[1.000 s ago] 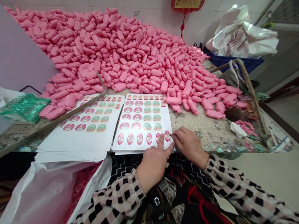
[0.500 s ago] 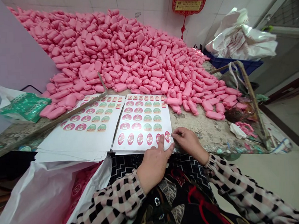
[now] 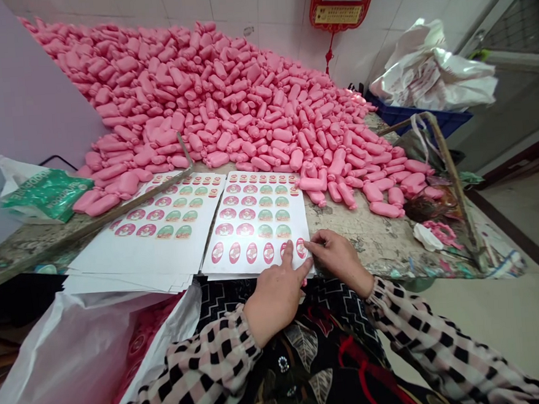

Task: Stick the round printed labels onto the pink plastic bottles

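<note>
A white sticker sheet (image 3: 258, 218) with rows of red and green oval labels lies at the near edge of the worn table (image 3: 368, 235). My left hand (image 3: 276, 294) rests on the sheet's near right corner, forefinger stretched onto it. My right hand (image 3: 338, 255) pinches at the last red oval label (image 3: 300, 247) on the sheet's right edge, its fingertips pressed together. A second sticker sheet (image 3: 160, 225) lies on a stack to the left.
A huge heap of pink plastic bottles (image 3: 225, 100) covers the table back to the wall. A wooden stick (image 3: 113, 210) lies across the left sheets. A green packet (image 3: 42, 193) sits far left. A clear plastic bag (image 3: 77, 357) with labelled bottles hangs at my lap's left.
Both hands stay at the sheet's near right corner; the right fingertips have crept slightly left onto the last label. The view shifted a little.
</note>
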A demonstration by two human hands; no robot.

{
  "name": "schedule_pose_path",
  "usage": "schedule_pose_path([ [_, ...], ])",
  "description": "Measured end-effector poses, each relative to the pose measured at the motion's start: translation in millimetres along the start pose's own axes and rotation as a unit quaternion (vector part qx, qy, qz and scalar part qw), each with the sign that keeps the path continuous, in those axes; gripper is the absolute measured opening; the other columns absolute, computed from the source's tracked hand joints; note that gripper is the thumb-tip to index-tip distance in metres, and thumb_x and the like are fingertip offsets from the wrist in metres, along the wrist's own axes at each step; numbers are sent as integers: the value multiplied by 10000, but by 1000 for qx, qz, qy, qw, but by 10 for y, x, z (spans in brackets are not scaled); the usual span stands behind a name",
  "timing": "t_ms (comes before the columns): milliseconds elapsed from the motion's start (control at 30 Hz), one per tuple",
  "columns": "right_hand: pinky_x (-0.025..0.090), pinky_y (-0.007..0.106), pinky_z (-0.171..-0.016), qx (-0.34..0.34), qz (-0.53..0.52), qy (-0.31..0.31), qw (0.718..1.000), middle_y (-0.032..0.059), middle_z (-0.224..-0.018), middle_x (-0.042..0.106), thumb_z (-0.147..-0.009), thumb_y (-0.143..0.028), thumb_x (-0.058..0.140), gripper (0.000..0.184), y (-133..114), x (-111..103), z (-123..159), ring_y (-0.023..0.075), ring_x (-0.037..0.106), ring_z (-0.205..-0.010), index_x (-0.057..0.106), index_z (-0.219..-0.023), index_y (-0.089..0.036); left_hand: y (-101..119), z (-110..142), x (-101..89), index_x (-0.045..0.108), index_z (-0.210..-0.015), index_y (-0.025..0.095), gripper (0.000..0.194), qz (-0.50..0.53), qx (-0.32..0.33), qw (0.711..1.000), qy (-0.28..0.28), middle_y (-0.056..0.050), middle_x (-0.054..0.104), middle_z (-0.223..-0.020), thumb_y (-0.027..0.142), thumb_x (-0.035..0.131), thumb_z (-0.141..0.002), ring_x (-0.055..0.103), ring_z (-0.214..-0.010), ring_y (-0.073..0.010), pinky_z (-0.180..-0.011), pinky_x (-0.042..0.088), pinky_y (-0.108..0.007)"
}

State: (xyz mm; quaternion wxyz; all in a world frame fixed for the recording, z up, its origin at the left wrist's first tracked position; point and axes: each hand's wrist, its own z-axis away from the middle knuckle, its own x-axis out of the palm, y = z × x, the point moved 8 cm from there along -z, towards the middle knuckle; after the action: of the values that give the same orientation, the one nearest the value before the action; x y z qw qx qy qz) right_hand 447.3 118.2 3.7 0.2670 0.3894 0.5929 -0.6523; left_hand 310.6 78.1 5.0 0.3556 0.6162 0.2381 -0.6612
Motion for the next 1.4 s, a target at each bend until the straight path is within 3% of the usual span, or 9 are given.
schedule_pose_path([
  [300, 267, 251, -524, 9, 31, -2, 999, 0, -717, 646, -758, -505, 540, 292, -24, 8, -13, 137, 522, -600, 633, -706, -233, -53, -56, 44, 157, -1405, 420, 749, -9, 19, 998, -54, -223, 90, -1495, 366, 590, -795, 641, -862, -270, -694, 477, -387],
  [667, 283, 255, -554, -32, 62, 28, 997, -10, -749, 627, -777, -422, 564, 208, -221, -121, 40, 142, 540, -669, 623, -695, -240, -22, -20, -24, 72, -1422, 411, 809, -20, 20, 1000, -12, -194, 111, -1501, 288, 571, -797, 636, -840, -261, -672, 481, -376],
  [900, 296, 261, -552, -22, 34, 63, 997, -3, -742, 641, -752, -473, 576, 254, -256, -257, 39, 142, 538, -639, 633, -691, -233, -29, -14, -1, 164, -1420, 386, 676, -23, 17, 999, -24, -202, 72, -1501, 316, 506, -841, 633, -833, -250, -670, 476, -373],
  [1033, 306, 260, -540, 1, -27, 61, 998, -2, -708, 641, -726, -485, 604, 262, -135, -315, -21, 145, 525, -611, 640, -698, -227, -40, 7, -6, 191, -1409, 404, 661, 3, 26, 1000, -10, -202, 133, -1489, 336, 522, -840, 634, -843, -237, -707, 482, -377],
  [1167, 340, 256, -543, 19, -174, 58, 983, -6, -647, 605, -691, -480, 650, 283, 40, -299, -66, 131, 488, -572, 622, -696, -198, -60, 73, -87, 204, -1408, 387, 634, 78, 54, 995, 10, -164, 261, -1453, 280, 500, -858, 605, -961, -231, -800, 468, -379],
  [1300, 359, 255, -549, 37, -321, 50, 945, -14, -613, 566, -641, -457, 705, 307, 117, -273, -78, 116, 460, -555, 587, -672, -176, -131, 166, -293, 184, -1419, 351, 663, 276, 65, 958, 53, -53, 558, -1194, 275, 522, -854, 557, -1021, -199, -882, 432, -373],
  [1367, 381, 261, -582, 37, -375, 44, 925, -12, -639, 579, -630, -438, 723, 303, 71, -270, -62, 116, 477, -580, 582, -667, -173, -248, 174, -328, 244, -1402, 308, 666, 423, 10, 904, 62, -25, 615, -1029, 353, 570, -823, 578, -914, -176, -836, 454, -350],
  [1400, 392, 264, -605, 34, -399, 40, 915, -12, -656, 587, -630, -425, 728, 293, 23, -266, -45, 117, 490, -599, 584, -669, -173, -310, 166, -302, 297, -1377, 276, 632, 508, -29, 859, 58, -23, 621, -950, 405, 565, -819, 586, -833, -164, -773, 475, -330],
])
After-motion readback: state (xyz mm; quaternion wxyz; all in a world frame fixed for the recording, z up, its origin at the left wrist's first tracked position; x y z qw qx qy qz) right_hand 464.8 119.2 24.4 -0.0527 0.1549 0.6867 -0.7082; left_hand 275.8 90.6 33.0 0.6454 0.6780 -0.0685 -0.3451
